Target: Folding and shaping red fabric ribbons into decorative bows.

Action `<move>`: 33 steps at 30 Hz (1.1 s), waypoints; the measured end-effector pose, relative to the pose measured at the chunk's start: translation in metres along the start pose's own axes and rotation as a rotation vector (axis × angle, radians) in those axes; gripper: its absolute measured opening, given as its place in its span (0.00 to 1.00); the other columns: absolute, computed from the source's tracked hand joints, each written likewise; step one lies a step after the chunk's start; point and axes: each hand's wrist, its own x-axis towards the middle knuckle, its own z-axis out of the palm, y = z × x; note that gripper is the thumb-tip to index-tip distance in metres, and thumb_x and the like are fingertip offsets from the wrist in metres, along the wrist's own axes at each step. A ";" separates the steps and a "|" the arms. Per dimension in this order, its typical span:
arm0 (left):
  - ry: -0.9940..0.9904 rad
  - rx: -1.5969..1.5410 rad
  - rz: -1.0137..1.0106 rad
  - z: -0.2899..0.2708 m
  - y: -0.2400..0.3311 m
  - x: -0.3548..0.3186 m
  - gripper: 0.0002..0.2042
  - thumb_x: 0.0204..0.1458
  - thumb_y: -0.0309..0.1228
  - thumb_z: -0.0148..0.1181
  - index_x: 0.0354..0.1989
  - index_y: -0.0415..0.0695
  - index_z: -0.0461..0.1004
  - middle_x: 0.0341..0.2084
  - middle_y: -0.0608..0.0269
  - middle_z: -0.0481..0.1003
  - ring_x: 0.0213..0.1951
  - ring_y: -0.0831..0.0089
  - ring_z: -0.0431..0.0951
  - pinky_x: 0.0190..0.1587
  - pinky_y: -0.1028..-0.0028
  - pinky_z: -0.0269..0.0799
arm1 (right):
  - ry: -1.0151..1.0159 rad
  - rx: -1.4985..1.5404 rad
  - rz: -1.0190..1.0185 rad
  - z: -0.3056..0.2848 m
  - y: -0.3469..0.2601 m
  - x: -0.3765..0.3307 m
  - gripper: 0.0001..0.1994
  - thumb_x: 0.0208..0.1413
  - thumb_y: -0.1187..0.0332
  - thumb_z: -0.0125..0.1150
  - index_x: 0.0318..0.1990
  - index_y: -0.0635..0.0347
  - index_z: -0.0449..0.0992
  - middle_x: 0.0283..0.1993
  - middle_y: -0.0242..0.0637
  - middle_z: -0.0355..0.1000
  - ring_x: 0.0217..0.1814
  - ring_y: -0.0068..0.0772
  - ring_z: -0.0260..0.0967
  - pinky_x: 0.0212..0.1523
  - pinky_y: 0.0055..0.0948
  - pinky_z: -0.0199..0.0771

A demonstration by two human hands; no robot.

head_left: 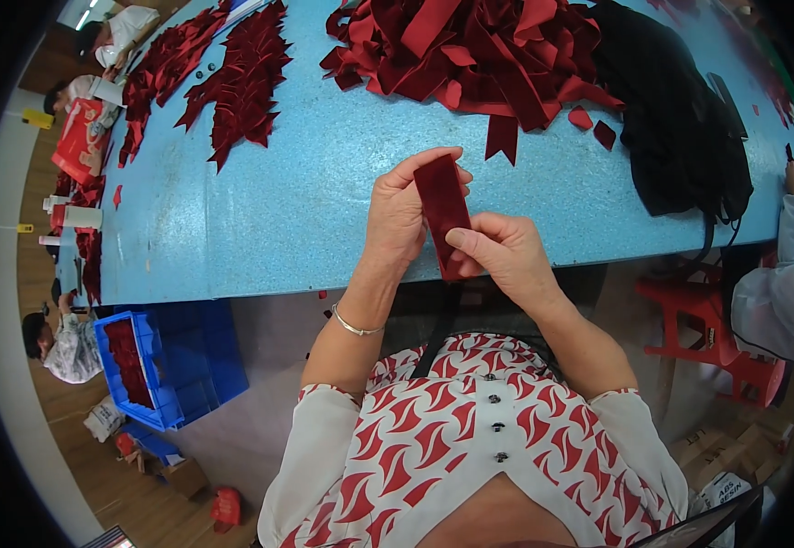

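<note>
Between my two hands, just over the table's near edge, is a dark red velvet ribbon strip (442, 203), held lengthwise. My left hand (399, 208) grips its far end, fingers behind it. Lower down, my right hand (506, 248) pinches the strip with the thumb on its front face. Beyond my hands lies a large heap of red ribbon pieces (470, 55), one with a notched end hanging toward me. A neat row of notched dark red ribbons (249, 78) rests to the left of the heap.
The blue table (324, 201) carries another ribbon pile (164, 78) at far left and a black cloth bag (680, 119) at right. Blue plastic crates (173, 365) holding red pieces stand at left. Red stools (703, 320) are at right. Other people sit along both sides.
</note>
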 end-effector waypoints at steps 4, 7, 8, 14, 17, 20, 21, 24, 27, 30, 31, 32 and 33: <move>-0.002 0.058 0.042 -0.002 0.006 0.002 0.12 0.49 0.24 0.53 0.42 0.38 0.72 0.33 0.62 0.75 0.32 0.77 0.74 0.36 0.81 0.70 | -0.040 -0.367 -0.070 -0.015 -0.008 0.003 0.06 0.51 0.70 0.56 0.30 0.64 0.73 0.24 0.29 0.70 0.23 0.16 0.64 0.26 0.15 0.65; -0.057 0.111 0.066 -0.004 0.014 0.007 0.13 0.49 0.24 0.52 0.44 0.36 0.70 0.32 0.61 0.74 0.35 0.76 0.74 0.42 0.79 0.69 | 0.127 -0.121 -0.341 -0.023 -0.009 0.017 0.05 0.51 0.70 0.57 0.31 0.63 0.72 0.25 0.27 0.68 0.27 0.14 0.63 0.31 0.15 0.64; -0.059 0.111 0.067 -0.004 0.016 0.008 0.13 0.49 0.24 0.52 0.44 0.36 0.70 0.32 0.61 0.74 0.35 0.76 0.74 0.42 0.79 0.69 | 0.128 -0.122 -0.342 -0.022 -0.011 0.020 0.05 0.51 0.70 0.57 0.31 0.63 0.72 0.25 0.27 0.68 0.27 0.14 0.63 0.31 0.15 0.64; -0.157 0.336 0.180 -0.005 0.026 0.013 0.11 0.48 0.20 0.51 0.40 0.35 0.73 0.33 0.62 0.75 0.36 0.78 0.73 0.40 0.81 0.67 | 0.094 -0.052 -0.354 -0.009 -0.027 0.024 0.05 0.49 0.71 0.58 0.29 0.62 0.71 0.26 0.26 0.67 0.29 0.14 0.62 0.32 0.16 0.63; -0.117 0.415 0.216 -0.003 0.028 0.011 0.10 0.47 0.19 0.51 0.38 0.35 0.74 0.33 0.62 0.75 0.35 0.79 0.74 0.39 0.81 0.68 | 0.038 -0.084 -0.303 -0.008 -0.026 0.023 0.04 0.49 0.71 0.58 0.28 0.62 0.71 0.25 0.25 0.66 0.28 0.14 0.61 0.31 0.16 0.61; -0.052 0.495 0.257 -0.001 0.027 0.010 0.09 0.47 0.18 0.51 0.37 0.36 0.75 0.33 0.62 0.75 0.34 0.78 0.74 0.38 0.81 0.69 | 0.001 -0.049 -0.247 -0.008 -0.023 0.024 0.04 0.48 0.72 0.59 0.27 0.61 0.71 0.25 0.24 0.66 0.28 0.13 0.60 0.30 0.15 0.60; -0.035 0.431 0.238 -0.001 0.026 0.010 0.10 0.47 0.18 0.51 0.37 0.36 0.75 0.33 0.62 0.75 0.33 0.78 0.74 0.37 0.81 0.69 | -0.001 0.002 -0.220 -0.007 -0.022 0.024 0.04 0.48 0.72 0.59 0.27 0.61 0.71 0.24 0.24 0.65 0.28 0.13 0.59 0.30 0.15 0.60; -0.006 0.303 0.193 -0.001 0.024 0.009 0.10 0.47 0.18 0.51 0.37 0.37 0.74 0.33 0.62 0.75 0.33 0.78 0.75 0.36 0.81 0.70 | 0.000 0.104 -0.164 -0.005 -0.019 0.025 0.03 0.47 0.74 0.59 0.26 0.61 0.71 0.24 0.24 0.65 0.28 0.12 0.59 0.30 0.14 0.59; -0.010 0.181 0.171 -0.002 0.022 0.009 0.09 0.47 0.18 0.51 0.36 0.38 0.74 0.32 0.62 0.74 0.33 0.78 0.74 0.37 0.81 0.70 | 0.068 -0.029 -0.298 -0.004 -0.011 0.029 0.03 0.46 0.75 0.60 0.26 0.62 0.71 0.26 0.25 0.66 0.28 0.11 0.59 0.30 0.14 0.59; -0.011 0.153 0.214 -0.002 0.020 0.009 0.08 0.47 0.17 0.49 0.35 0.37 0.73 0.29 0.65 0.74 0.32 0.80 0.73 0.37 0.82 0.68 | 0.076 -0.005 -0.267 -0.004 -0.012 0.028 0.04 0.46 0.75 0.60 0.25 0.62 0.71 0.28 0.25 0.66 0.28 0.11 0.59 0.30 0.13 0.59; -0.011 0.139 0.235 -0.002 0.019 0.009 0.08 0.46 0.17 0.49 0.34 0.37 0.73 0.27 0.66 0.74 0.31 0.82 0.72 0.37 0.82 0.68 | 0.080 0.007 -0.251 -0.003 -0.012 0.027 0.04 0.46 0.75 0.60 0.25 0.62 0.71 0.29 0.25 0.66 0.28 0.11 0.59 0.30 0.13 0.59; -0.010 0.140 0.233 -0.002 0.019 0.008 0.08 0.46 0.17 0.49 0.34 0.37 0.73 0.27 0.66 0.74 0.31 0.82 0.72 0.37 0.82 0.68 | 0.081 0.009 -0.249 -0.003 -0.011 0.027 0.04 0.46 0.75 0.60 0.25 0.62 0.71 0.29 0.25 0.66 0.28 0.11 0.59 0.30 0.13 0.59; -0.017 0.137 0.232 -0.002 0.019 0.008 0.08 0.47 0.17 0.49 0.34 0.37 0.73 0.27 0.66 0.74 0.31 0.82 0.72 0.37 0.82 0.68 | 0.086 0.006 -0.268 -0.003 -0.011 0.028 0.04 0.46 0.75 0.60 0.25 0.62 0.70 0.29 0.25 0.66 0.28 0.11 0.59 0.30 0.13 0.59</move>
